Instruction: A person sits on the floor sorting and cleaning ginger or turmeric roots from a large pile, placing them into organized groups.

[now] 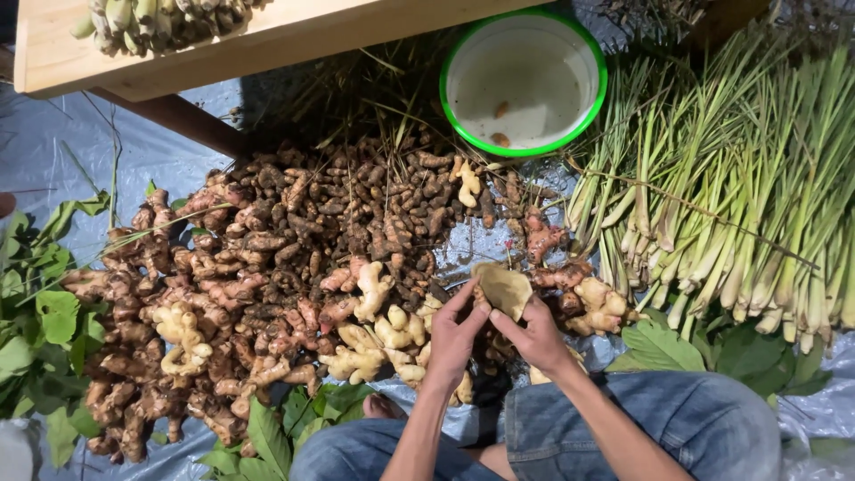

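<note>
I log one blue-grey plastic sheet on the ground carrying everything. Largest on it: one heap of dark brown rhizomes across the sheet's middle, too many to count, with paler ginger pieces mixed in along its near edge. Toward the sheet's right edge lies one big bundle of lemongrass stalks, bulbs pointing to the near side (stalk count not readable). Green leaves spread along the left edge and the near edge. One wooden board crosses the far left corner, with a cluster of small pale-green finger-shaped pieces on it. One white basin with a green rim sits at the far edge, murky water and two small brown bits inside.

Both hands meet near the sheet's near edge, just in front of the heap. Left hand: fingers curled, thumb and fingertips pinching the left side of one pale tan ginger piece. Right hand: partly closed, gripping the same piece from below right.
</note>
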